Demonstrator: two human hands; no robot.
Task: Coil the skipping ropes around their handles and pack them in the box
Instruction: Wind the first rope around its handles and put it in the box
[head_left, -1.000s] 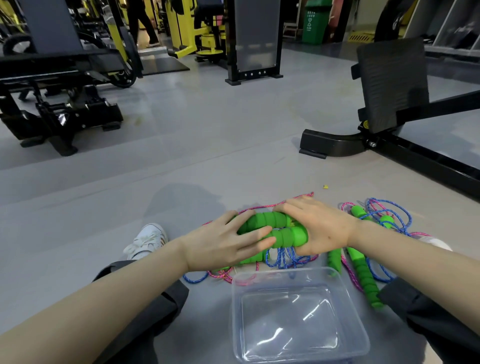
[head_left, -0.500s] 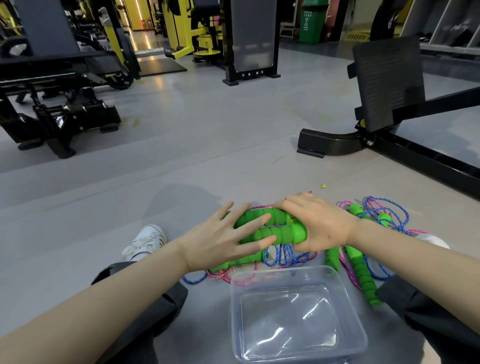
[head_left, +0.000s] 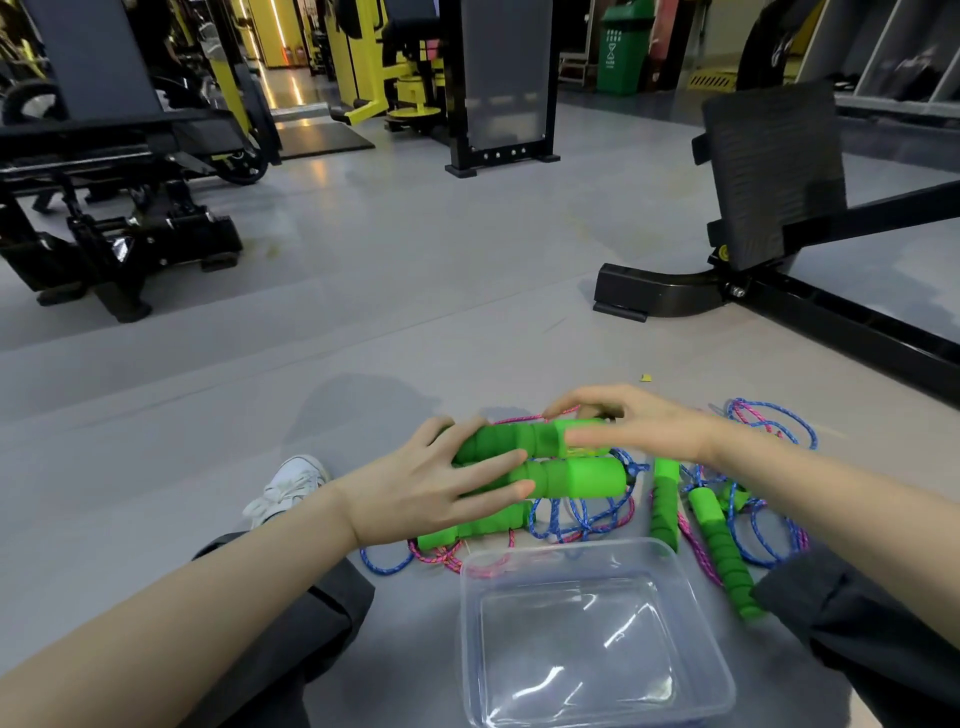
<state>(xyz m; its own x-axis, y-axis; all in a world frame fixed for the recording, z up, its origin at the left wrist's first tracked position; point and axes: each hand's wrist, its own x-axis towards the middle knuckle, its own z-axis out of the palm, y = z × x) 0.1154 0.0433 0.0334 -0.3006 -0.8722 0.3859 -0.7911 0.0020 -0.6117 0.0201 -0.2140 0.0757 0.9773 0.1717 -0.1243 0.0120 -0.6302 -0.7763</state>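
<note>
I sit on a grey gym floor with several green foam skipping-rope handles and tangled blue and pink ropes in front of me. My left hand grips two parallel handles, thumb behind and fingers across the front. My right hand hovers at the upper handle's right end, its fingertips by a pink rope strand; whether it grips anything is unclear. A third handle lies under my left hand. Two more handles lie to the right. The clear plastic box stands empty just in front of me.
My white shoe and dark trouser knees frame the spot. A black bench base and its backrest stand at the right. Black and yellow gym machines fill the left and the back. Open grey floor lies between.
My right hand has lifted off the handles' right ends, which now show. My left hand has closed further over the two handles. The view has tilted slightly.
</note>
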